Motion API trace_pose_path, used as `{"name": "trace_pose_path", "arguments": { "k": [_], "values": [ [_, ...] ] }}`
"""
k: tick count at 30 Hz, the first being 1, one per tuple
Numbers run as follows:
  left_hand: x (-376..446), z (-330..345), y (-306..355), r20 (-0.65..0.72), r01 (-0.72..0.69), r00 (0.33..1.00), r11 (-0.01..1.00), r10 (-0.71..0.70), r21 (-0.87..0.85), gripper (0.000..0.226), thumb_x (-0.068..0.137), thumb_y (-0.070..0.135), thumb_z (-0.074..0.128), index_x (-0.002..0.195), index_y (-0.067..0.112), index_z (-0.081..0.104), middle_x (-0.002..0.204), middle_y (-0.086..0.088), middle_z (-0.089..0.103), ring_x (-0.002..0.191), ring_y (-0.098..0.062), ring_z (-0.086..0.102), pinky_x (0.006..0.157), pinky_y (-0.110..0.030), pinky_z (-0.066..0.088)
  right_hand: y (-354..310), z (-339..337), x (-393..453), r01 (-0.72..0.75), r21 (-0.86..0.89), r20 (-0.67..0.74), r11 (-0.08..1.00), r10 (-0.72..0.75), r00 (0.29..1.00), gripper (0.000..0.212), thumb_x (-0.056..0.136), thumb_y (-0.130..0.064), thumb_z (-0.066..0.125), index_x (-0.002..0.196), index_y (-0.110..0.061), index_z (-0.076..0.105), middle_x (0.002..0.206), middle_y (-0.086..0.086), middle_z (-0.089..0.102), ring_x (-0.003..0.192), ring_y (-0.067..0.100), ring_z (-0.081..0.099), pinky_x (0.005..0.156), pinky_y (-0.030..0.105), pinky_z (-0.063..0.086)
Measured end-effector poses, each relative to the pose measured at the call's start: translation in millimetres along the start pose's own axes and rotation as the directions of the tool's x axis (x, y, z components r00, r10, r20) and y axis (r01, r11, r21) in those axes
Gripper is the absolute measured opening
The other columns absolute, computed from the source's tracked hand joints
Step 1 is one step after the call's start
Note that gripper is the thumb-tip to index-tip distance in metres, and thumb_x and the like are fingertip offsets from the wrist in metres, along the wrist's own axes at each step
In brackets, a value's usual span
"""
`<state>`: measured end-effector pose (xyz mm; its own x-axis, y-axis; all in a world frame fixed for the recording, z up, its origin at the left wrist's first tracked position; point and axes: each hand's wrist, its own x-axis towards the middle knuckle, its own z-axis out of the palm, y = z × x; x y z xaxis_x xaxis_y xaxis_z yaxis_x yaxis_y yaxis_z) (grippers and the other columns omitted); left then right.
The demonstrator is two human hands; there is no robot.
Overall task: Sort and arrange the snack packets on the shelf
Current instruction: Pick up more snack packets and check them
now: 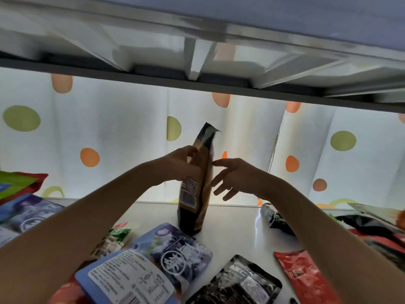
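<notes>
My left hand [183, 164] grips the tall brown-and-black foil snack pouch [195, 189], which stands upright on the white shelf board [238, 233] near its back edge. My right hand [237, 178] hovers just beside the pouch, fingers spread wide.

The blue packet [153, 264] bears a circled white Chinese character; all smaller print is blurred.

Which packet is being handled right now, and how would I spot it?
Look at the white shelf before the dotted curtain. At its middle, the left hand holds a brown packet. It alone stands upright; the others lie flat.
</notes>
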<state>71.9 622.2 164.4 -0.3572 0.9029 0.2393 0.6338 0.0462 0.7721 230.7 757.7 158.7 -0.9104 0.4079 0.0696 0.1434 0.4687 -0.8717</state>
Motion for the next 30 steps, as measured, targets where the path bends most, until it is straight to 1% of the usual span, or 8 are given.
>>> {"name": "trace_pose_path", "arguments": {
  "k": [5, 8, 12, 15, 18, 22, 26, 30],
  "values": [
    [3.3, -5.6, -2.3, 0.051, 0.043, 0.998, 0.993, -0.038, -0.109, 0.060, 0.070, 0.032, 0.078, 0.126, 0.028, 0.054, 0.117, 0.004, 0.067, 0.110, -0.018, 0.062, 0.091, -0.043, 0.055, -4.0, 3.5, -3.0, 0.076, -0.105, 0.021, 0.992, -0.074, 0.997, 0.058, 0.084, 0.022, 0.046, 0.117, -0.023, 0.065, 0.095, 0.011, 0.068, 0.079, 0.028, 0.068, 0.067, 0.040, 0.056],
    [8.5, -2.7, -6.9, -0.047, 0.019, 0.999, 0.985, -0.028, -0.174, 0.036, 0.085, 0.010, 0.071, 0.117, 0.025, 0.061, 0.114, 0.001, 0.068, 0.110, -0.022, 0.063, 0.089, -0.045, 0.056, -7.3, 3.3, -3.9, 0.061, -0.236, -0.116, 0.970, -0.091, 0.989, 0.050, 0.085, 0.010, 0.047, 0.123, -0.017, 0.065, 0.095, 0.005, 0.067, 0.082, 0.024, 0.068, 0.066, 0.039, 0.058],
    [6.9, -9.9, -19.6, -0.008, -0.038, 0.999, 0.957, 0.038, -0.287, 0.040, 0.088, -0.003, 0.063, 0.125, 0.011, 0.060, 0.117, -0.006, 0.070, 0.107, -0.022, 0.067, 0.089, -0.039, 0.056, -0.4, -4.6, -6.7, 0.015, -0.382, -0.351, 0.924, -0.160, 0.923, 0.032, 0.082, -0.004, 0.057, 0.112, -0.009, 0.066, 0.098, 0.007, 0.068, 0.075, 0.022, 0.060, 0.069, 0.037, 0.055],
    [6.7, -12.7, -19.8, -0.141, -0.134, 0.985, 0.943, 0.094, -0.304, 0.044, 0.084, -0.021, 0.053, 0.116, 0.006, 0.065, 0.108, -0.008, 0.073, 0.099, -0.019, 0.070, 0.081, -0.030, 0.057, 4.5, -7.5, -10.9, -0.013, -0.379, -0.374, 0.925, -0.141, 0.917, 0.009, 0.085, -0.009, 0.060, 0.091, -0.014, 0.056, 0.084, 0.001, 0.062, 0.068, 0.017, 0.057, 0.057, 0.027, 0.047],
    [10.8, -7.8, -17.9, -0.310, -0.141, 0.947, 0.973, 0.080, -0.181, 0.036, 0.082, -0.023, 0.053, 0.101, 0.004, 0.067, 0.088, -0.006, 0.072, 0.083, -0.021, 0.071, 0.064, -0.023, 0.057, 8.0, -6.3, -13.3, -0.033, -0.416, -0.379, 0.909, -0.140, 0.915, 0.011, 0.087, -0.013, 0.058, 0.094, -0.016, 0.051, 0.079, -0.004, 0.055, 0.068, 0.010, 0.052, 0.052, 0.022, 0.036],
    [17.3, 1.4, -19.6, -0.419, 0.048, 0.906, 0.969, 0.059, 0.241, 0.005, 0.083, 0.003, 0.061, 0.081, 0.003, 0.065, 0.069, -0.012, 0.070, 0.064, -0.029, 0.071, 0.062, -0.040, 0.061, 14.3, -0.6, -13.9, -0.010, -0.448, -0.329, 0.894, -0.154, 0.932, 0.021, 0.088, -0.016, 0.058, 0.106, -0.020, 0.047, 0.084, -0.007, 0.058, 0.076, 0.011, 0.058, 0.056, 0.020, 0.040],
    [7.7, 10.7, -12.3, -0.444, 0.173, 0.896, 0.915, 0.007, 0.363, 0.031, 0.091, 0.023, 0.060, 0.068, 0.002, 0.064, 0.053, -0.007, 0.068, 0.044, -0.020, 0.066, 0.059, -0.033, 0.060, 22.8, 2.9, -15.6, 0.027, -0.500, -0.303, 0.866, -0.204, 0.931, 0.028, 0.089, -0.016, 0.060, 0.115, -0.018, 0.050, 0.101, 0.000, 0.066, 0.083, 0.013, 0.062, 0.064, 0.020, 0.048],
    [-4.5, 25.4, 5.2, -0.368, 0.063, 0.916, 0.848, 0.161, 0.527, 0.034, 0.091, 0.028, 0.058, 0.066, 0.006, 0.066, 0.060, -0.006, 0.067, 0.054, -0.020, 0.066, 0.066, -0.038, 0.058, 27.4, 3.3, -16.9, 0.022, -0.565, -0.290, 0.825, -0.224, 0.930, 0.035, 0.089, -0.024, 0.063, 0.120, -0.026, 0.046, 0.093, -0.005, 0.066, 0.083, 0.014, 0.064, 0.063, 0.022, 0.049]
  ]
}}
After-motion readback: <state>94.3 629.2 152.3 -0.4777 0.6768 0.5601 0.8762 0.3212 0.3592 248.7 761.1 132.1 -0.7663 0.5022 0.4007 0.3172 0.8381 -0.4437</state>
